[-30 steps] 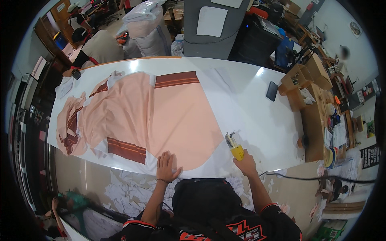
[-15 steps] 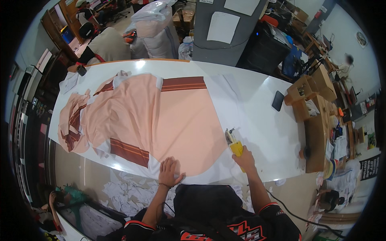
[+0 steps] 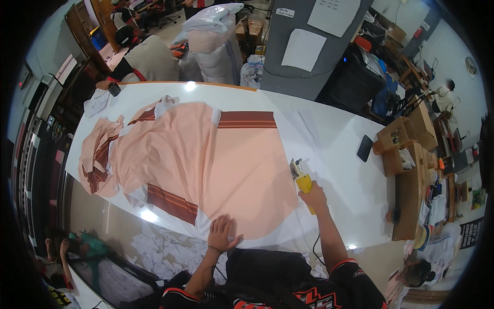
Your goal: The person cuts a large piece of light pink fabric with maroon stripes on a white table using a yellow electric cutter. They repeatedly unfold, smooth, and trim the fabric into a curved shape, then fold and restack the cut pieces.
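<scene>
Spread on the white table is a peach fabric (image 3: 247, 170) with dark red striped bands and white margins. Its left part lies bunched in folds. My left hand (image 3: 222, 233) rests flat on the near edge of the cloth, fingers stretched out. In my right hand (image 3: 314, 196) is a yellow hand-held electric fabric cutter (image 3: 304, 183), my fingers wrapped round its body. The cutter's metal head is at the right edge of the peach panel, where it borders the white margin. The blade's exact contact with the cloth is too small to make out.
A black phone (image 3: 365, 148) lies on the table's right side, near cardboard boxes (image 3: 396, 135). At the far left corner stands a dark cup (image 3: 114, 89). The cutter's cord hangs over the near edge. White scraps (image 3: 159, 247) cover the floor. A person (image 3: 149, 56) sits beyond the table.
My right hand has pushed the cutter farther from me along the panel's right edge. My left hand stays in place on the cloth. The whole view has shifted slightly.
</scene>
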A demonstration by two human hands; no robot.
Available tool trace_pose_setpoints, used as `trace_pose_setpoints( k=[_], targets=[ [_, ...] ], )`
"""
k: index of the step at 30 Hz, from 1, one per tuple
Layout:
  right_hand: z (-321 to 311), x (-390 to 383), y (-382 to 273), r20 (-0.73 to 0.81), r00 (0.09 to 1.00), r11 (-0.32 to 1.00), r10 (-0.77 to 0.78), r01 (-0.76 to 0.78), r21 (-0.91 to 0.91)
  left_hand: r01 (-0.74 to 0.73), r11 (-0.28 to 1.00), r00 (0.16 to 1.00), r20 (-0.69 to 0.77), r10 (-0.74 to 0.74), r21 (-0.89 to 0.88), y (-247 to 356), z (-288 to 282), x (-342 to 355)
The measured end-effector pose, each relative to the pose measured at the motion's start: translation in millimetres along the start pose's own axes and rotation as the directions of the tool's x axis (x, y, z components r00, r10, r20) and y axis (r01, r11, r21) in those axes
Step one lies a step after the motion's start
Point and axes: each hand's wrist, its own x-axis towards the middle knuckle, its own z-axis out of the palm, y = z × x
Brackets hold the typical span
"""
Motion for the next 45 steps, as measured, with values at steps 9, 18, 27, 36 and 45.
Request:
trace_pose_setpoints(
  k=[9,18,27,36,45],
  targets=[
    [-8,55,-42,-0.011,0.999,0.999,-0.04,0.04,0.01,0.004,1.0,1.0,-0.013,-0.004,-0.009,7,-8,8],
    [-18,115,-90,-0.02,0.997,0.998,-0.07,0.07,-0.011,0.015,1.0,1.0,-0.025,-0.015,-0.024,-1,-3,7],
    [-23,169,-132,-0.036,0.994,0.994,-0.104,0.105,0.01,0.059,0.997,0.998,0.015,-0.059,-0.05,-1,-7,11],
    [-30,214,-172,-0.074,0.984,0.987,-0.16,0.161,0.0,0.071,0.995,0.997,0.001,-0.071,-0.067,-2,-10,14],
    [-39,221,-189,-0.077,0.988,0.99,-0.134,0.136,0.025,0.057,0.998,0.998,0.012,-0.057,-0.035,-3,-8,14]
  ],
)
